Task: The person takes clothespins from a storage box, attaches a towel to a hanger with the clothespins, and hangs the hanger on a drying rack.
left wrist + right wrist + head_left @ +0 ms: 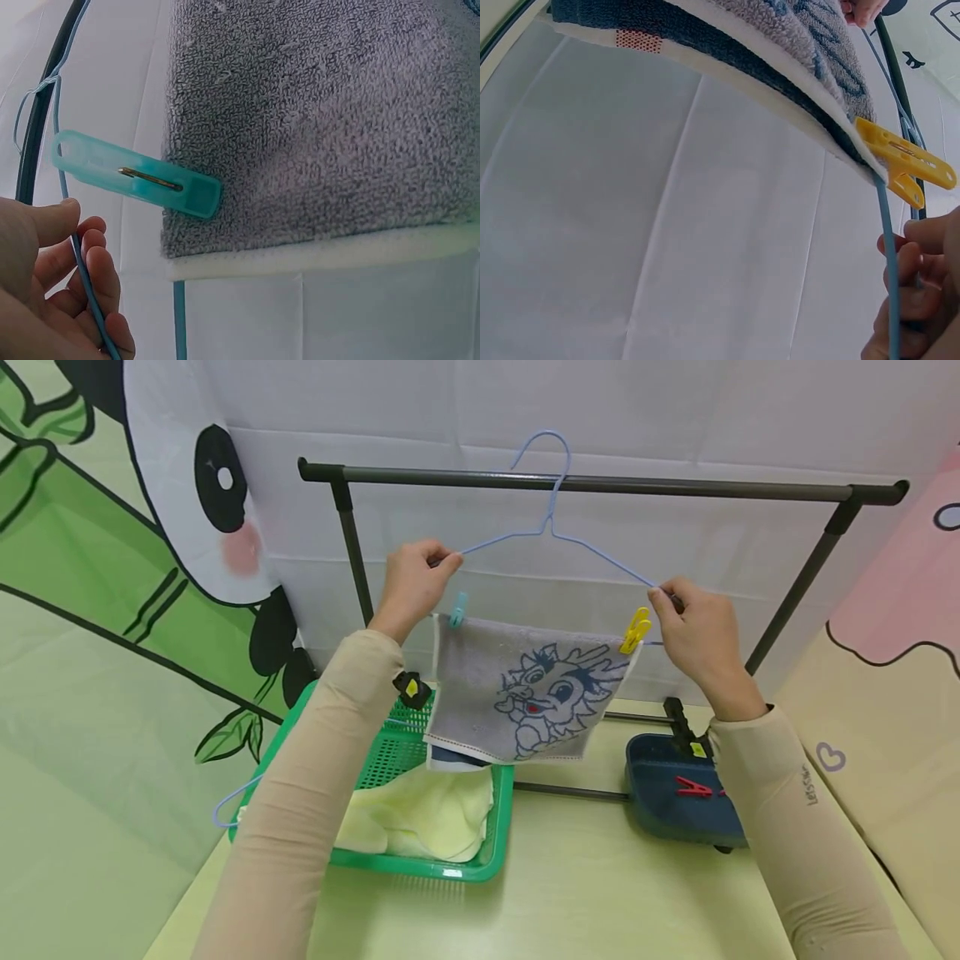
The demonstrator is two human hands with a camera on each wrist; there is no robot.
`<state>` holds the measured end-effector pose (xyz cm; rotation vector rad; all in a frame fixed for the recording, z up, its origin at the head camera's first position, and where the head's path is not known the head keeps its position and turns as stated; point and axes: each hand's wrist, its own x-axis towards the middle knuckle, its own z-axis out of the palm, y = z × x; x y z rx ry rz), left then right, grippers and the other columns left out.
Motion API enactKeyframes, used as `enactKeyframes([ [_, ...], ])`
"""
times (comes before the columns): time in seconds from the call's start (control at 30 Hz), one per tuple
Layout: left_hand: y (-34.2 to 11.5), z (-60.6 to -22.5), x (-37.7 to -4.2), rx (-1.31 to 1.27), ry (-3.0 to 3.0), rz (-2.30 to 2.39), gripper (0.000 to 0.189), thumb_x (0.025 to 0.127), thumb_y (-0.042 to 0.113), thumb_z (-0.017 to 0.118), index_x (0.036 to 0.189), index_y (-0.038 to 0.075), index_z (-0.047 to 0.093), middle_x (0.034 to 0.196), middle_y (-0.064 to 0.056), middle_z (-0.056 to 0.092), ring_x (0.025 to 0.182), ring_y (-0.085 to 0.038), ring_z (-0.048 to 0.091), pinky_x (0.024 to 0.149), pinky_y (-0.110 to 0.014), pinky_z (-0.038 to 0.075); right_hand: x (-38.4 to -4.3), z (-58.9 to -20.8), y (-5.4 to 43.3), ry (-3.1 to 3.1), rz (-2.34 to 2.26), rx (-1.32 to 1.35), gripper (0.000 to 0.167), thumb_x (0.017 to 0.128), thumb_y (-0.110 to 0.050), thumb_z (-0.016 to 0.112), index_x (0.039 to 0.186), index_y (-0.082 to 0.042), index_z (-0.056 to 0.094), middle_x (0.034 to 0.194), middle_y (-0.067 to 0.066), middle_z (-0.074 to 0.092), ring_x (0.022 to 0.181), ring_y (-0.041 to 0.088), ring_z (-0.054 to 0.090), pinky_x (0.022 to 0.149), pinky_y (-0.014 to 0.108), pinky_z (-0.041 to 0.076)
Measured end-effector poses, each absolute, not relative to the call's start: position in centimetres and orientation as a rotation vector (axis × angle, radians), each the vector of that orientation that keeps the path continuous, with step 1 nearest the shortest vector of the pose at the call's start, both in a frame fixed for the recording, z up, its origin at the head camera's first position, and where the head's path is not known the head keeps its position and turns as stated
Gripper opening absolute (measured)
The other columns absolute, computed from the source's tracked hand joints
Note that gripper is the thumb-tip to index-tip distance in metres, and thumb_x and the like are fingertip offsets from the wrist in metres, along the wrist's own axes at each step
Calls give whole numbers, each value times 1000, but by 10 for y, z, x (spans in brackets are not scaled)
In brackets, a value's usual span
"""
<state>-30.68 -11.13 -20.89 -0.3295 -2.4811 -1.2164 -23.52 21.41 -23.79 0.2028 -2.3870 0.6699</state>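
Note:
My left hand pinches the left arm of a blue wire clothes hanger between thumb and fingers. On the opposite side, my right hand grips the hanger's right arm. A grey towel with a blue dragon drawing hangs folded over the hanger's lower bar. Its left corner carries a light blue clothespin, close to my left fingers. A yellow clothespin clips the right corner beside my right hand. The hanger's hook rises above the rack's rod, and its neck overlaps the rod in the head view.
A green basket below left contains a pale yellow cloth. Another blue hanger sticks out over its left side. At right, a dark blue bin with a red clothespin stands by the rack's foot.

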Motion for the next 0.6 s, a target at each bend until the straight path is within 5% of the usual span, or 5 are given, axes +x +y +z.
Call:
enactKeyframes([
  [0.6, -101, -212, -307, -370, -2514, -1298, 26, 96, 30, 56, 103, 7, 68, 89, -4, 59, 79, -17, 47, 66, -26, 37, -204, -228, 215, -2445, 625, 102, 37, 99, -34, 47, 104, -4, 67, 70, 11, 59, 54, 24, 41, 50, 34, 28],
])
